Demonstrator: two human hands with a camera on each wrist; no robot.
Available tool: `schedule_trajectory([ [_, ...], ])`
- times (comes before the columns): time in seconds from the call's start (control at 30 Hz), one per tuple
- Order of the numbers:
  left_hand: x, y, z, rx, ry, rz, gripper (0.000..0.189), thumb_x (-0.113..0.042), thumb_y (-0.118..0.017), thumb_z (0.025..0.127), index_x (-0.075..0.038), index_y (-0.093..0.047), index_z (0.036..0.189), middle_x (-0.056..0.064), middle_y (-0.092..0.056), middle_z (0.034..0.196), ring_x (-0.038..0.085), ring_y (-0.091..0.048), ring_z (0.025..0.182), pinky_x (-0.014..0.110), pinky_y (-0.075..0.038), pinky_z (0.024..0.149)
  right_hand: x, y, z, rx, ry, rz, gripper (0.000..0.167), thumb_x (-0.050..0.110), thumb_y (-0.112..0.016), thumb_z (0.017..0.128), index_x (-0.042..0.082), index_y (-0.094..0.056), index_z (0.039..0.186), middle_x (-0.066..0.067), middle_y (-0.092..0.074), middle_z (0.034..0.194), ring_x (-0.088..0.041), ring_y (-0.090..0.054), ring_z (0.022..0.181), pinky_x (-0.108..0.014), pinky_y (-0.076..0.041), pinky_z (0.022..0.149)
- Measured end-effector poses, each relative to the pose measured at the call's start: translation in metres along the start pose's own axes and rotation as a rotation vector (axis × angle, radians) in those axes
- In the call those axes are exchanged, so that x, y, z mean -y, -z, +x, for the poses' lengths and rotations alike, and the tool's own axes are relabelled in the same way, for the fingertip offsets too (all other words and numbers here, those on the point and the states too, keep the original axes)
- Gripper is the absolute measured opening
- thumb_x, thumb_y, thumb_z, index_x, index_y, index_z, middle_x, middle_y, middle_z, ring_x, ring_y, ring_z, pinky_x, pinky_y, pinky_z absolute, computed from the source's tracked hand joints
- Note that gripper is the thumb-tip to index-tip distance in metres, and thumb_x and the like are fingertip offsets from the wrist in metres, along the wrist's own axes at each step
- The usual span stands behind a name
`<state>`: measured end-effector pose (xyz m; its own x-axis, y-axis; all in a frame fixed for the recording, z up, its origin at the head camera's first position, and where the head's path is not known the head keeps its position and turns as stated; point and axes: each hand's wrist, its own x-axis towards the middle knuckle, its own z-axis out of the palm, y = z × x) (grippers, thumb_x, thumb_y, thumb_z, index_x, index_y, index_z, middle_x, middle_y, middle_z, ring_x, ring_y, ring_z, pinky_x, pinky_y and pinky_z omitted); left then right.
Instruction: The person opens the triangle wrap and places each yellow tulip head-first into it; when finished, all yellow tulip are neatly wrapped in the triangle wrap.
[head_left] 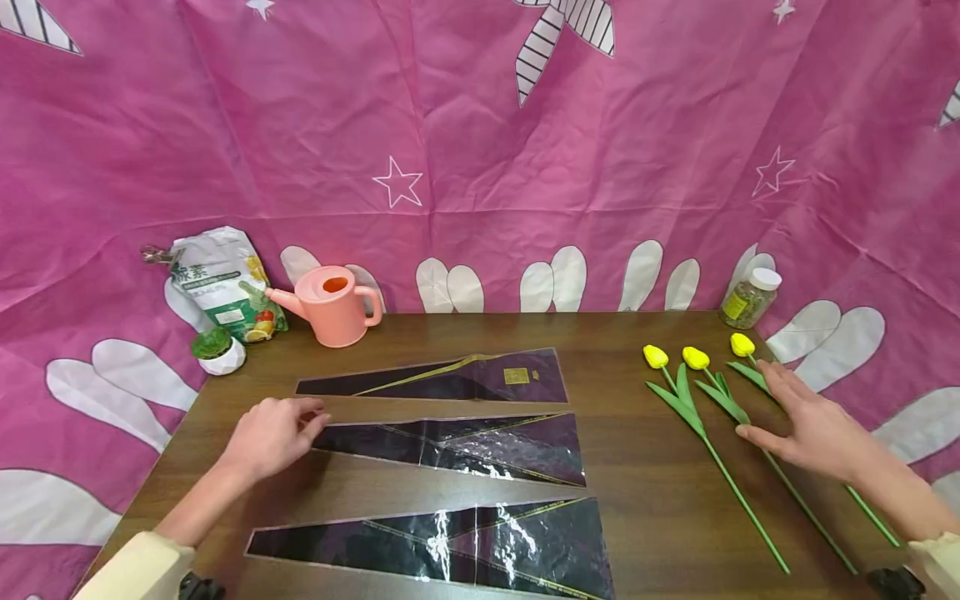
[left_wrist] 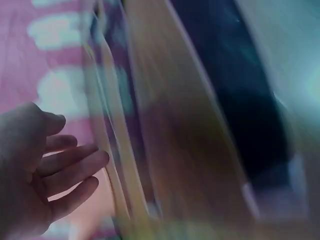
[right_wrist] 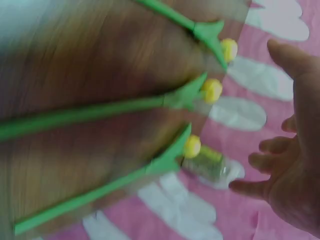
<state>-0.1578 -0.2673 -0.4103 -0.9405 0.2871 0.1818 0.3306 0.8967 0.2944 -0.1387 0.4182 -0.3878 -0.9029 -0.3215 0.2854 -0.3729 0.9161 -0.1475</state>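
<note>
My left hand [head_left: 276, 435], fingers loosely bent and holding nothing, is over the table by the narrow ends of two flat, dark, tapered plastic sleeves. One is the far sleeve [head_left: 495, 379] with a gold band; the other is the glossy middle sleeve [head_left: 510, 446]. A third sleeve [head_left: 420, 546] lies nearest the front edge. On the right, my right hand [head_left: 821, 429] hovers with fingers spread over artificial yellow tulips. It partly hides the right tulip [head_left: 742, 344] and overlaps the middle tulip [head_left: 696, 358]. The left tulip [head_left: 705, 433] lies beside them, fully visible.
At the back left stand a coral watering can [head_left: 337, 304], a white-and-green pouch [head_left: 225, 287] and a small potted succulent [head_left: 221, 354]. A white-capped jar [head_left: 750, 298] sits at the back right corner. A pink patterned cloth [head_left: 480, 150] hangs behind the wooden table [head_left: 622, 400].
</note>
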Motion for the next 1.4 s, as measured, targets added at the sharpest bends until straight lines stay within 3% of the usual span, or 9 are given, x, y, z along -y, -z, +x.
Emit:
schedule_trajectory([
  [0.13,-0.043,-0.023,0.039,0.002,-0.086,-0.127,0.019,-0.012,-0.076,0.088,-0.003,-0.077,0.105,0.001,-0.071,0.078,0.012,-0.052,0.057,0.032,-0.047,0.052,0.016,-0.016,0.018,-0.038,0.128,0.043,0.082,0.023,-0.087,0.076,-0.015,-0.047,0.137,-0.037,-0.058,0.125,-0.044,-0.068,0.088,-0.06,-0.052,0.075],
  [0.23,-0.075,-0.048,0.072,0.021,-0.147,-0.191,0.029,-0.014,-0.076,0.089,-0.001,-0.074,0.116,0.011,-0.074,0.1,0.021,-0.067,0.078,0.039,-0.056,0.071,0.032,-0.028,0.031,-0.038,0.178,0.066,0.07,0.014,-0.085,0.077,-0.015,-0.053,0.131,-0.031,-0.066,0.111,-0.032,-0.069,0.074,-0.053,-0.055,0.069],
  [0.3,-0.092,-0.065,0.095,0.046,-0.183,-0.23,0.039,-0.016,-0.075,0.091,0.001,-0.069,0.125,0.018,-0.07,0.118,0.03,-0.068,0.101,0.046,-0.054,0.087,0.046,-0.034,0.04,-0.017,0.18,0.093,0.066,0.012,-0.084,0.078,-0.016,-0.054,0.131,-0.031,-0.067,0.109,-0.036,-0.07,0.082,-0.053,-0.056,0.07],
  [0.37,-0.106,-0.08,0.114,0.076,-0.214,-0.254,0.044,-0.018,-0.073,0.092,0.002,-0.064,0.131,0.02,-0.061,0.132,0.036,-0.059,0.122,0.05,-0.045,0.101,0.058,-0.042,0.048,0.014,0.18,0.126,0.063,0.012,-0.081,0.082,-0.015,-0.053,0.133,-0.03,-0.067,0.109,-0.035,-0.071,0.079,-0.051,-0.056,0.07],
  [0.4,-0.111,-0.087,0.123,0.095,-0.221,-0.265,0.046,-0.018,-0.072,0.093,0.002,-0.062,0.133,0.021,-0.058,0.137,0.037,-0.055,0.126,0.051,-0.042,0.104,0.064,-0.045,0.052,0.032,0.182,0.141,0.062,0.012,-0.079,0.084,-0.014,-0.052,0.134,-0.03,-0.068,0.109,-0.032,-0.07,0.072,-0.05,-0.056,0.069],
  [0.53,-0.122,-0.106,0.145,0.166,-0.219,-0.248,0.051,-0.017,-0.07,0.095,0.003,-0.056,0.139,0.021,-0.046,0.148,0.04,-0.039,0.139,0.053,-0.031,0.112,0.083,-0.056,0.065,0.108,0.194,0.2,0.059,0.013,-0.075,0.089,-0.013,-0.051,0.136,-0.03,-0.065,0.118,-0.033,-0.072,0.082,-0.049,-0.058,0.073],
  [0.73,-0.126,-0.117,0.157,0.253,-0.278,-0.224,0.059,-0.022,-0.066,0.098,0.005,-0.045,0.146,0.024,-0.034,0.156,0.042,-0.024,0.146,0.053,-0.021,0.117,0.093,-0.061,0.074,0.162,0.179,0.246,0.057,0.01,-0.074,0.09,-0.012,-0.051,0.136,-0.029,-0.066,0.117,-0.037,-0.07,0.097,-0.049,-0.058,0.077],
  [1.07,-0.119,-0.124,0.152,0.247,-0.299,-0.211,0.06,-0.023,-0.066,0.098,0.003,-0.045,0.147,0.023,-0.035,0.155,0.041,-0.025,0.146,0.053,-0.021,0.117,0.089,-0.061,0.075,0.195,0.16,0.257,0.054,0.009,-0.075,0.089,-0.011,-0.054,0.135,-0.021,-0.072,0.101,-0.03,-0.073,0.086,-0.035,-0.058,0.062],
  [1.4,-0.113,-0.138,0.153,0.262,-0.273,-0.252,0.055,-0.021,-0.063,0.099,0.004,-0.047,0.146,0.022,-0.033,0.156,0.038,-0.022,0.148,0.05,-0.016,0.119,0.087,-0.071,0.079,0.211,0.177,0.249,0.054,0.008,-0.074,0.09,-0.012,-0.053,0.136,-0.019,-0.073,0.094,-0.027,-0.074,0.084,-0.034,-0.058,0.063],
])
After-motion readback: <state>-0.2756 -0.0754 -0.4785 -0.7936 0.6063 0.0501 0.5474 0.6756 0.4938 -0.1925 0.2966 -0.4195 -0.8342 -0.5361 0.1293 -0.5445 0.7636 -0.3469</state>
